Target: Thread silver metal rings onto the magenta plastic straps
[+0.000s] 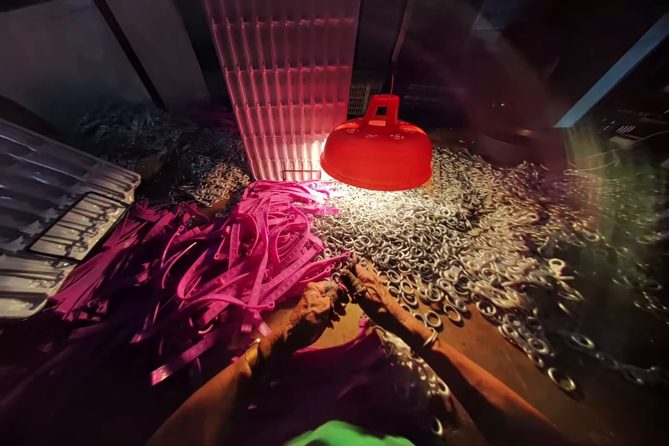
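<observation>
My left hand (314, 304) is closed, its fingers curled at the right edge of a tangled pile of pink plastic straps (256, 258). Close beside it, my right hand (367, 286) is also closed, at the near edge of a heap of silver metal rings (449, 223). Dark coverings show on the fingers of both hands. A sliver of pink appears between the fingertips, but shadow hides what either hand holds. One strap end reaches out from the pile just above the hands.
A red lamp (376, 157) hangs low over the rings, lighting them. Behind the straps stands an upright ribbed plastic tray (293, 70). Another clear tray (63, 202) lies at the left. More pink straps (339, 369) lie nearest my body, with loose rings at the right.
</observation>
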`<state>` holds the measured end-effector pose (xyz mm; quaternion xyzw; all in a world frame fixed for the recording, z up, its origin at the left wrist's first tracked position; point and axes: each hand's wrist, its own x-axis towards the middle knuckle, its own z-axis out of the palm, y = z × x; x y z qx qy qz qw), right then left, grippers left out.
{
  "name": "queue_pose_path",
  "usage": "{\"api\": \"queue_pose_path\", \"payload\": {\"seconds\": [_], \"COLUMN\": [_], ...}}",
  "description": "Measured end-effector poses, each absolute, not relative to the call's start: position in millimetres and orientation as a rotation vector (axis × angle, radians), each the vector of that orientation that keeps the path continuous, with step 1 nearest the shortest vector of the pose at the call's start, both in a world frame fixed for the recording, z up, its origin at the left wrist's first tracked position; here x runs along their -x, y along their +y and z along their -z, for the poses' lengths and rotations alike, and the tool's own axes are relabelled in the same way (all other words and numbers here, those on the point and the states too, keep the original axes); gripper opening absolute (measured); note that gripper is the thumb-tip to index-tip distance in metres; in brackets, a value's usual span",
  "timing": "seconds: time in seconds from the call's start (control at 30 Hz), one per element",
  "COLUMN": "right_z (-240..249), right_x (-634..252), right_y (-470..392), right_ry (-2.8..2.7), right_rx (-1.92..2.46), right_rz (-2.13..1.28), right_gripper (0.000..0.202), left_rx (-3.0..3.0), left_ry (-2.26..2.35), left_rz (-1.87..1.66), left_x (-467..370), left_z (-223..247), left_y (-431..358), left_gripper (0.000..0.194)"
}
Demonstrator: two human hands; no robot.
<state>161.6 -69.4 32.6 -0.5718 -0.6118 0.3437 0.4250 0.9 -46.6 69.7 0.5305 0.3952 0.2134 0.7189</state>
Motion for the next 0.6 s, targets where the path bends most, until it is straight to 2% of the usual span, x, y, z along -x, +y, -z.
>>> {"api": "queue_pose_path", "payload": {"seconds": [0.13, 0.27, 0.47, 0.6], "right_z": [-52.8, -56.8, -54.5, -55.9], "right_x": [-155.7, -146.5, -135.5, -130.7], "right_y": [-97.2, -138.3, -181.5, -192.3], "right_ry": [-1.782, -1.902, -1.914, -1.766], "right_rx": [1.318, 1.287, 1.423, 1.502], "right_rz": [-0.935, -1.012, -0.751, -0.861], "right_gripper": [0.036, 0.05, 0.035, 0.032], "left_rx": [-1.053, -1.141, -1.152, -1.06], "left_ry": [0.922, 0.866, 0.716, 0.653], "left_rz": [-0.41, -0.205, -0.088, -0.115], "left_x": [8.4, 21.9, 31.5, 31.9], "left_z": [-83.6, -99.5, -97.2, -79.1], "left_y": [-44.2, -50.6, -80.4, -102.1], "left_gripper": [0.032, 0.034, 0.053, 0.051]}}
